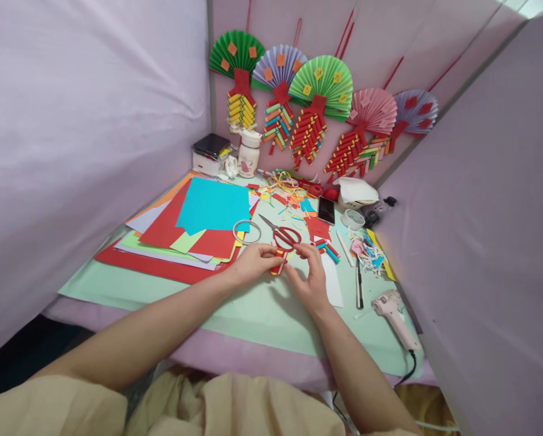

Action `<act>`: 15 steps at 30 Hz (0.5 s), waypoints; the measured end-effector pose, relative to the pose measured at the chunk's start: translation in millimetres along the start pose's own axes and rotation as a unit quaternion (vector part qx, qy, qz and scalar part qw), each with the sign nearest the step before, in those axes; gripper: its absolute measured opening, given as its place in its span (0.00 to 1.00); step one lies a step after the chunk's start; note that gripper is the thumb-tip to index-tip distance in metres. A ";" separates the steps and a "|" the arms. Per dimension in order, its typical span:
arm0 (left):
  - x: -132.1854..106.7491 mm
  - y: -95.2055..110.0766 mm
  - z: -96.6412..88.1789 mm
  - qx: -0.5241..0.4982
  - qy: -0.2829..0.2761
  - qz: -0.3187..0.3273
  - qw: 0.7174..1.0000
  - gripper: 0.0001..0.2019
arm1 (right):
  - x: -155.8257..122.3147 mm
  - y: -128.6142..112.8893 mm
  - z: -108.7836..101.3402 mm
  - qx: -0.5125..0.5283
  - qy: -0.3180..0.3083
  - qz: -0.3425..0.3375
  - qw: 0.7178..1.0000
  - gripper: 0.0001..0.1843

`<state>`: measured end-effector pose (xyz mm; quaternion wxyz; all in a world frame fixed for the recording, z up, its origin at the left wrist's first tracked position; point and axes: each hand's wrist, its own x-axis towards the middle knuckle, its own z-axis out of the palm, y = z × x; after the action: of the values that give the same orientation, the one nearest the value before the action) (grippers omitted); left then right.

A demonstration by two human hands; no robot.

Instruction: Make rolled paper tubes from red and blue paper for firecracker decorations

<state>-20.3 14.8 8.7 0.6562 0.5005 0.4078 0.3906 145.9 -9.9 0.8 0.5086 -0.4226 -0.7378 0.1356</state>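
My left hand pinches a small red paper roll with yellow bands at its ends. Part of the roll is covered by the fingers. Close on its right is my right hand, thumb and fingers apart, the thumb near the roll; I see nothing held between them. Red-handled scissors lie just beyond both hands, blades pointing away to the left. Left of the scissors rests a silver ring. More coloured paper rolls lie past my right fingers, near a white paper sheet.
Stacked coloured paper covers the table's left side. A glue gun with a cable lies at the right edge, near a pen and a tape roll. Behind stand a white bottle, paper scraps and a phone. Paper fans hang above.
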 end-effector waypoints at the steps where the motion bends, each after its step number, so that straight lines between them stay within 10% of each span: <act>1: 0.3 -1.1 0.7 0.020 0.007 0.012 1.000 0.14 | 0.2 0.4 -0.2 -0.027 0.028 -0.008 0.999 0.15; 15: 2.4 -9.6 3.6 0.105 0.022 0.062 0.992 0.12 | -0.6 5.5 3.8 -0.134 0.039 -0.059 0.988 0.05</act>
<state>-15.2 13.9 -0.4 0.5650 0.5826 0.4290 0.3967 145.3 -6.1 -4.7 0.4830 -0.4478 -0.7524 -0.0114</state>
